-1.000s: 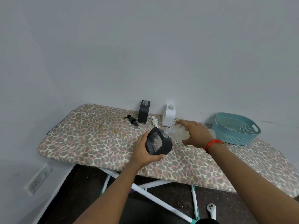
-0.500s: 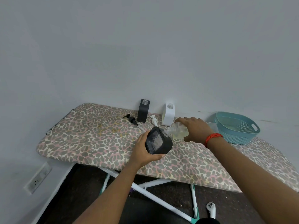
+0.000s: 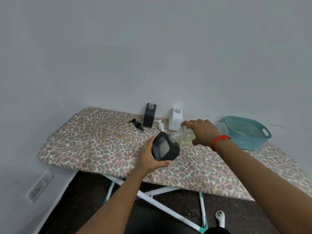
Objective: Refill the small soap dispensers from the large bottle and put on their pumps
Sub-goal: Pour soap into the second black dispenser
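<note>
My left hand (image 3: 148,157) grips a black soap dispenser (image 3: 164,146), tilted with its open neck toward the right. My right hand (image 3: 200,131) grips the large clear bottle (image 3: 184,135) of pale yellow soap, tipped on its side so its mouth meets the dispenser's neck. A second black dispenser (image 3: 149,115) and a white dispenser (image 3: 176,119) stand open-topped at the back by the wall. A black pump (image 3: 137,124) and a white pump (image 3: 160,124) lie on the board in front of them.
All this sits on a leopard-print ironing board (image 3: 101,142) against a grey wall. A teal plastic basket (image 3: 247,133) stands at the right, with a clear container (image 3: 220,127) beside it. Below are the board's white legs (image 3: 162,205), a dark floor and a wall outlet (image 3: 39,186).
The large bottle has shifted a little; both hands stay in their grips with the bottle's mouth at the dispenser's neck. My view has shifted slightly.
</note>
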